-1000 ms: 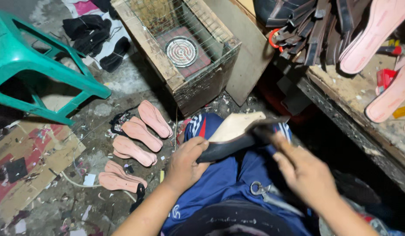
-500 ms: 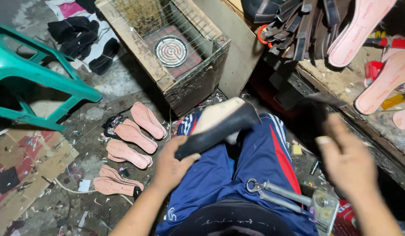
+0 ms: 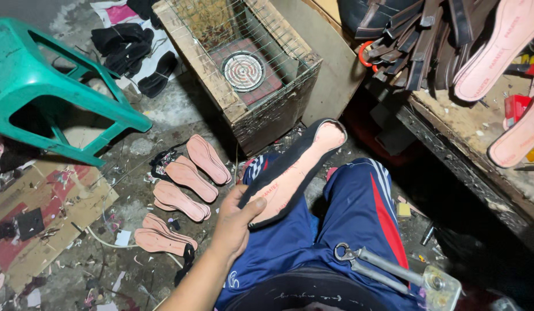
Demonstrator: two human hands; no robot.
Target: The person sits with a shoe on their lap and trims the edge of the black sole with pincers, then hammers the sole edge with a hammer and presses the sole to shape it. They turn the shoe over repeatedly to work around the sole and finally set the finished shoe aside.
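Directly beyond the grip stands a wooden crate with wire-mesh sides; inside it sits a round coil heater on a dark red base, and nothing else is discernible in it.

Left hand: closed around the near end of a shoe sole, thumb pressed on the pink insole face, fingers wrapped beneath the black rim. The sole is held tilted above the lap, over the blue track trousers, its far end pointing toward the crate's near corner. Right hand: out of view, so its grip cannot be told.

Just to the right of and nearer than the grip, a metal plier-like tool lies across the right thigh. To the left of the grip, several pink insoles lie in loose pairs on the littered floor, some overlapping. Farther left stands a green plastic stool, with flattened cardboard near its foot. Beyond the stool, dark shoe pieces lie on the floor. Well to the right of the grip, a worktop carries more pink insoles, and a bundle of dark straps hangs over its far edge.
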